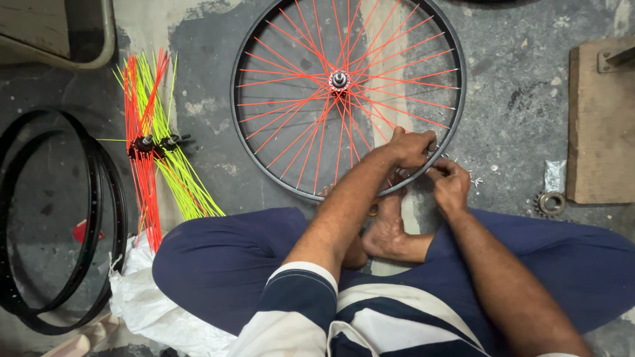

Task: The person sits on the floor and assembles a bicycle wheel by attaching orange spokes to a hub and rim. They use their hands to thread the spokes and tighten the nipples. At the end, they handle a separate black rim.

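— Nearest the lens, what is showing?

— Striped navy-and-white shirt [370,324] and crossed legs in dark blue trousers [225,264], bare feet [383,231] tucked between them. Someone is sitting on the grey concrete floor [516,112].

— And the hands?

— Both are working at the near right edge of a black bicycle wheel rim laced with orange spokes [264,158]. That wheel is lying flat on the floor just ahead of the knees, its silver hub axle [339,80] pointing straight up toward the camera, spokes fanning outward from it. Left hand [411,147] is curling tightly over the rim, gripping it. Right hand [450,185] is pinching narrowly at the rim just beside it; whatever small piece it is holding is too small to tell.

— Anything crowding the wheel?

— Forearms are crossing over its near arc, hiding that stretch of rim. To the left, well apart, two hubs with loose bundles of orange and yellow-green spokes [155,145] are lying lengthwise away from the sitter. Further left, bare black rims [92,218] are stacked. A white sack [149,304] is lying by the left knee. On the right, a small toothed metal sprocket [550,203] is resting near a wooden board [602,125].
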